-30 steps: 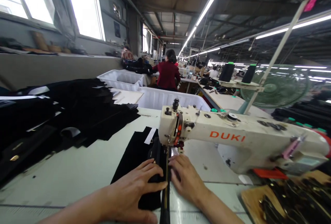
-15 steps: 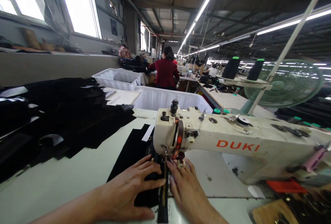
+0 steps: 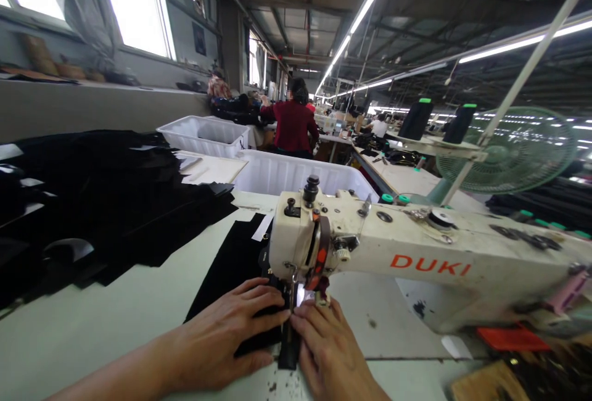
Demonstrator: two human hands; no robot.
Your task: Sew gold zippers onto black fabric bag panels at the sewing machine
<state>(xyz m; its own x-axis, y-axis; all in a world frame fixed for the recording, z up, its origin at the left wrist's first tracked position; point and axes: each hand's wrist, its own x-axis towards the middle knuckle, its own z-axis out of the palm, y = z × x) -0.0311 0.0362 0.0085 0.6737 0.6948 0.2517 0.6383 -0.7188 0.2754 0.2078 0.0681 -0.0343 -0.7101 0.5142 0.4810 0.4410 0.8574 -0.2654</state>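
Observation:
My left hand (image 3: 226,330) lies with its fingers apart on a black fabric piece (image 3: 224,268), left of the needle area. A narrow black strip (image 3: 288,351), which looks like zipper tape with a gold-coloured line, runs toward me from under the presser foot (image 3: 293,290). On the strip's right edge, my right hand (image 3: 330,339) has its fingers drawn together and bent, close in front of the foot. Above both hands is the head of a cream DUKI sewing machine (image 3: 370,228). A white label (image 3: 263,227) rests on the fabric's far end. My fingers partly hide the stitching spot.
Stacked black fabric pieces (image 3: 115,203) cover the table's left side. Beyond the machine stand white plastic bins (image 3: 305,169). Thread cones (image 3: 416,120) and a green fan (image 3: 506,148) are at the right, a red tray (image 3: 513,337) nearer. A person in dark red (image 3: 295,126) sits ahead.
The strip has moved away from me under the foot, so its near end is farther up the table. My right fingers have bent and drawn together. The view has shifted slightly.

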